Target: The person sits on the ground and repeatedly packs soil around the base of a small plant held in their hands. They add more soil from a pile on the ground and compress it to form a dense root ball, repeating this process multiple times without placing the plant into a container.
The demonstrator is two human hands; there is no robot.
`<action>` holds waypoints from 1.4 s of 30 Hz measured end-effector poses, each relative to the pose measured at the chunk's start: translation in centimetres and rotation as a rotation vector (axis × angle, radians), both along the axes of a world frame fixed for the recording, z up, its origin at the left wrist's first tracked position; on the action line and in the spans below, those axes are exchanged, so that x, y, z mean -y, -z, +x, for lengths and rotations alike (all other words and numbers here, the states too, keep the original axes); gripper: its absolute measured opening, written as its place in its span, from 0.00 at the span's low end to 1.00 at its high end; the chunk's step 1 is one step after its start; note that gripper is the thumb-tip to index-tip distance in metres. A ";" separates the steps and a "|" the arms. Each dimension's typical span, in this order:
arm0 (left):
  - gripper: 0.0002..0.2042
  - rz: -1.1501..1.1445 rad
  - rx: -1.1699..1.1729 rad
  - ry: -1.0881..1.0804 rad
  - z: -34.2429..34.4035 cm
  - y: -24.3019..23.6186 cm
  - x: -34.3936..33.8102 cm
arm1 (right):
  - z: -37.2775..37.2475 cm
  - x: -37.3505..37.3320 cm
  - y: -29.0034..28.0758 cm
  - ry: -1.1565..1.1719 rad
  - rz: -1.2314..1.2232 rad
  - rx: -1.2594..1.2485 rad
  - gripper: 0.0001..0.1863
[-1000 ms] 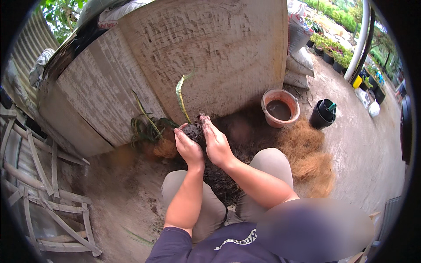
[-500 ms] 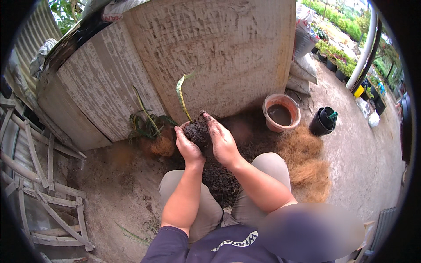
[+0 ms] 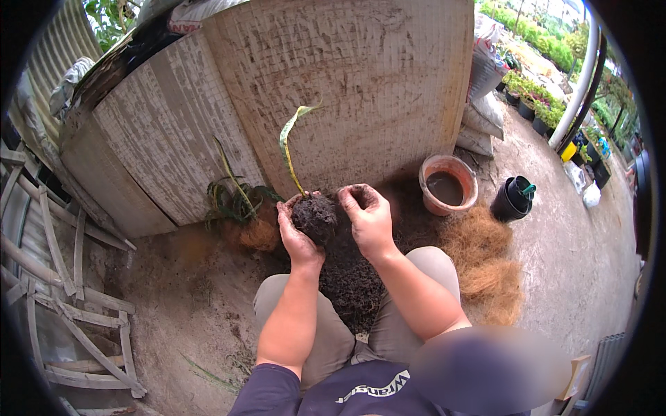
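A dark ball of wet soil rests in my left hand, whose fingers curl round its left and under side. From the top of the ball rises one long, narrow leaf, green with yellow edges, curling at its tip. Just right of the ball and apart from it is my right hand, its fingers bent in with thumb and fingertips close together. Whether a bit of soil sits in that pinch is too small to see. Below both hands, between my knees, lies a heap of dark soil.
Left of my hands, another leafy plant stands with its base wrapped in brown fibre. To the right are a clay pot with muddy water, black nested pots and loose coconut fibre. A board wall stands ahead.
My right hand has come off the soil ball and moved a little right, its fingers bending inward. The ball with its leaf stays in my left hand.
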State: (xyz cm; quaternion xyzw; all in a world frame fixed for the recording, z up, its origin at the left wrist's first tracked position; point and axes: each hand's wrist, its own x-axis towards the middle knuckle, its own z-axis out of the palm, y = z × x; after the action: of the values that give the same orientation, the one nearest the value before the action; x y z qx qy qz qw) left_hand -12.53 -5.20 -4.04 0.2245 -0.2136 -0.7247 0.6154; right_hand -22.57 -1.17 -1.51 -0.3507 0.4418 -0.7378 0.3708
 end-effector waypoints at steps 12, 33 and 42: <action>0.23 -0.043 -0.030 0.078 0.4 0.7 0.0 | 0.7 -0.5 -0.8 0.175 -0.259 -0.793 0.12; 0.15 -0.069 0.055 0.078 0.9 -0.2 -1.5 | 3.3 -2.2 1.3 0.046 -0.214 -0.507 0.17; 0.15 -0.040 -0.045 0.155 1.3 -1.1 -3.0 | 3.9 -3.6 -0.2 0.035 -0.187 -0.476 0.22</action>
State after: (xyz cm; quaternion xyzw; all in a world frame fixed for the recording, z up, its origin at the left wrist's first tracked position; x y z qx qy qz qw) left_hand -11.23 -2.24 -2.97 0.1786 -0.2310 -0.7707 0.5664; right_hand -18.72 2.47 -1.31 -0.5396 0.4526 -0.6782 0.2096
